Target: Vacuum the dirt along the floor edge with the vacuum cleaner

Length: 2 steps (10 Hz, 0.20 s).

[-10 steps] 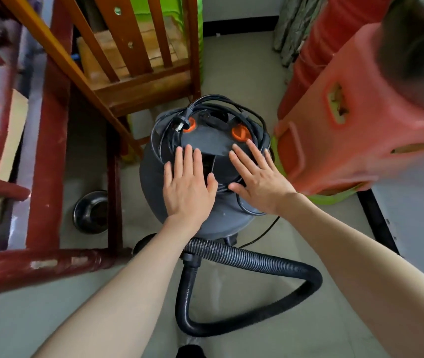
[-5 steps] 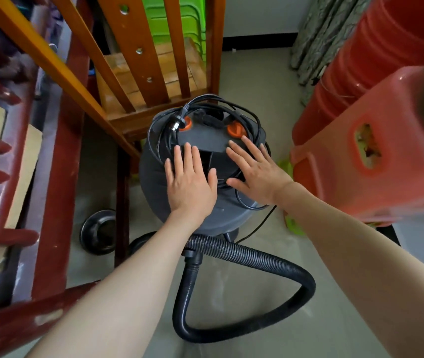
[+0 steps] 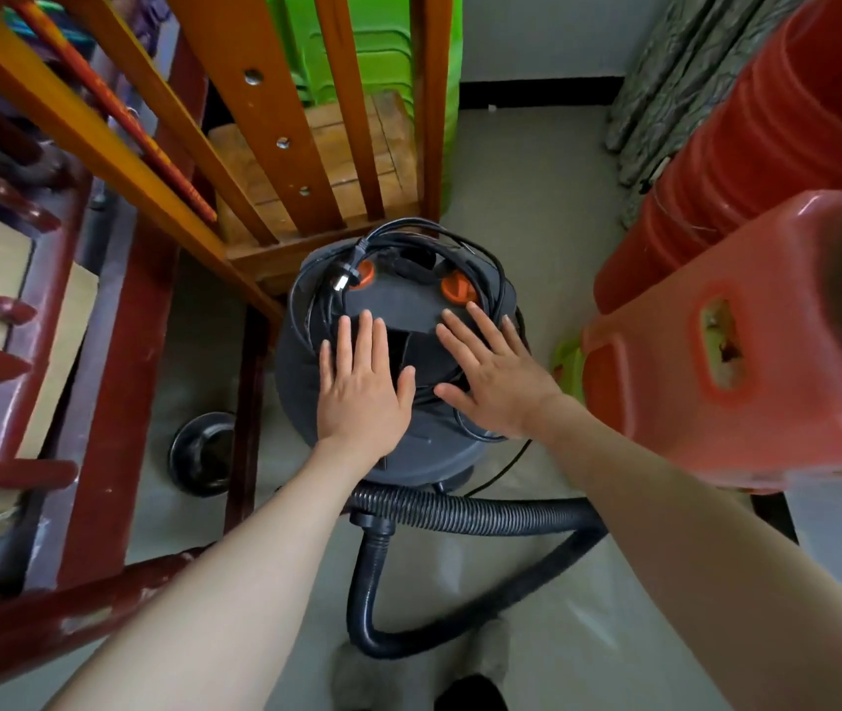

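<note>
A: Both hands are on top of the round dark grey canister vacuum cleaner (image 3: 398, 351), which stands on the pale floor (image 3: 537, 207) in the middle of the scene.

B: Grasping anything?

A: No. The left hand (image 3: 362, 392) lies flat on the near left of the lid, fingers straight and close together. The right hand (image 3: 498, 382) lies flat on the near right, fingers spread, tips just short of an orange round knob (image 3: 455, 288).

B: And the cable?

A: A black power cord (image 3: 475, 254) is coiled around the far rim of the lid, with its plug (image 3: 341, 280) beside a second orange knob on the far left. The right palm rests over a strand of it.

B: The hose?

A: The black ribbed hose (image 3: 470, 515) leaves the near base of the canister and loops across the floor between the forearms.

B: Around it?

A: A wooden slatted chair (image 3: 316, 161) stands just behind and to the left, red plastic stools (image 3: 747, 341) are stacked close on the right, and a dark metal bowl (image 3: 201, 454) sits on the floor to the left.
</note>
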### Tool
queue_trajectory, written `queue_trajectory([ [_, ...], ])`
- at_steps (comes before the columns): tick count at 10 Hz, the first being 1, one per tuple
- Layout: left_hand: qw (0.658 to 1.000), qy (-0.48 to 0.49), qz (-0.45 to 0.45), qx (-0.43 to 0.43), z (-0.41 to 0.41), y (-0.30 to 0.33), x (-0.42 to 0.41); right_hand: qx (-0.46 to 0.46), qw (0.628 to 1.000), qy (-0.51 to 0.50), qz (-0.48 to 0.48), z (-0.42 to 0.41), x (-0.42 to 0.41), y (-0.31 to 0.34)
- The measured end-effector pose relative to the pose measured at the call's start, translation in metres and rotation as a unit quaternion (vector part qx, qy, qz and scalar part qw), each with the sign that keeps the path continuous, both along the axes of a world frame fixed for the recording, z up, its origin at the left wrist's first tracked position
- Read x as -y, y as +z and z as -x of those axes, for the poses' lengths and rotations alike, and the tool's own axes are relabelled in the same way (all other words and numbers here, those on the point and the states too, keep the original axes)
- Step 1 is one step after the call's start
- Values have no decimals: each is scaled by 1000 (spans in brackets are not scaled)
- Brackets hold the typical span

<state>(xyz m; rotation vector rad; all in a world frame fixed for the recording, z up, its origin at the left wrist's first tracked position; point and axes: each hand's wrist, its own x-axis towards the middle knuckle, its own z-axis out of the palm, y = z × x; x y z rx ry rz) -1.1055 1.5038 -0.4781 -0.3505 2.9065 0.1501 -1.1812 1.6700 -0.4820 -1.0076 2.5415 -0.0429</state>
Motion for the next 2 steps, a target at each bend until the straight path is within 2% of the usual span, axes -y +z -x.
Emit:
queue_trajectory([
  [1,1000,-2,-11,1,1,1,2,61,997,-33,39,-1,2,17],
  [2,1000,7,-28,4,2,3,2,119,966,-152,172,-12,-2,49],
])
